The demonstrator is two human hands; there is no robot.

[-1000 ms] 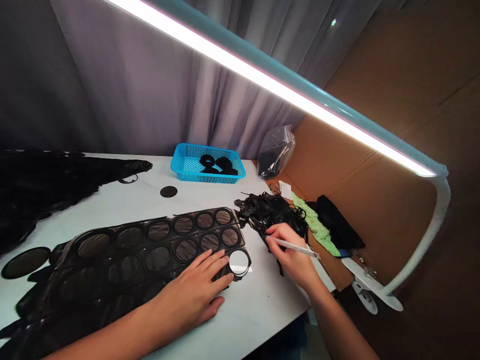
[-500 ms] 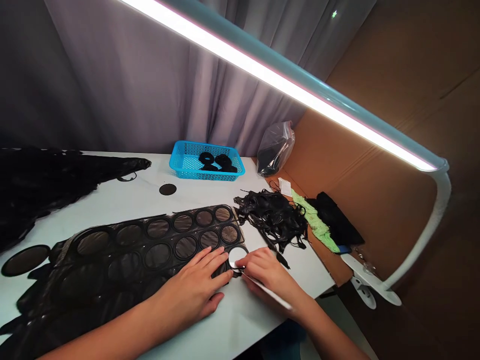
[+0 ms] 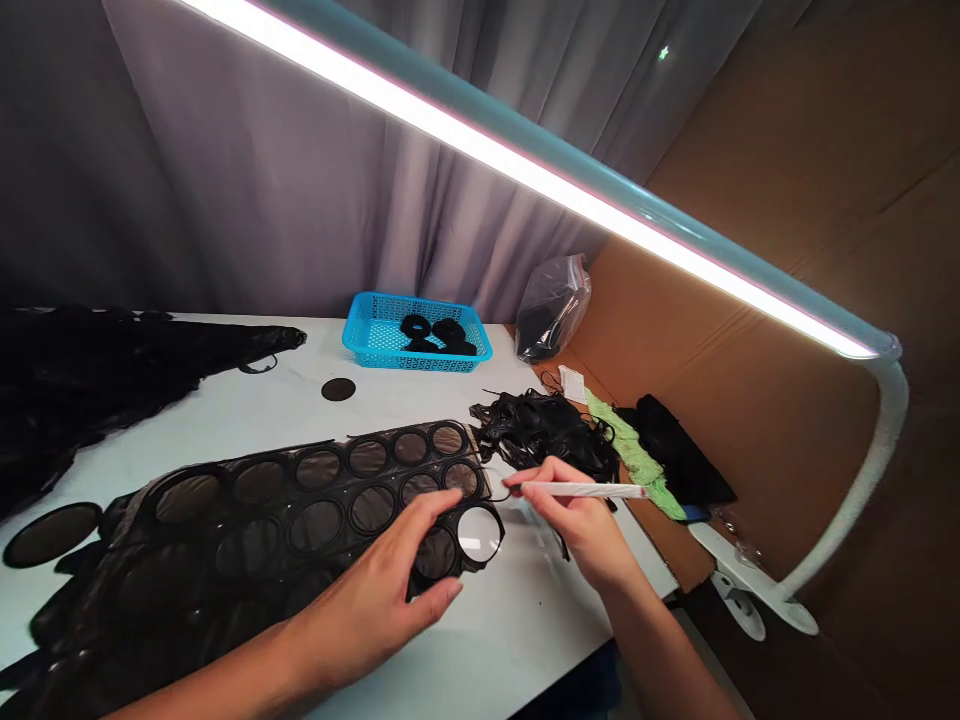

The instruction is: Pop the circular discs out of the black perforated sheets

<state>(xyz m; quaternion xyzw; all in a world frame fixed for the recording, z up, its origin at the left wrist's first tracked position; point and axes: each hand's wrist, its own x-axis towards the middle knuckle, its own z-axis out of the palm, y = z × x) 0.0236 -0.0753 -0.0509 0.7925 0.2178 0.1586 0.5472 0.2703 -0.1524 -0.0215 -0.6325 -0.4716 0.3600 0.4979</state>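
Black punched sheet (image 3: 247, 510) under left hand (image 3: 382, 590) — fingers spread; right hand (image 3: 577, 515) pinches white stick (image 3: 581, 489).

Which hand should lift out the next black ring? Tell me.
Probably right: the right hand holds the white tool with its tip near the sheet's end rings, while the left hand steadies the sheet.

Our left hand (image 3: 375, 600) comes in from 7 o'clock, palm down, lifted slightly, fingers (image 3: 435, 503) spread and pointing toward 1 o'clock, thumb splayed toward 3. Our right hand (image 3: 581, 520) enters from 5 o'clock, wrist bent, fingertips pinched in a pen-style grip, knuckles up. Both forearms bare. Hands near, not touching.
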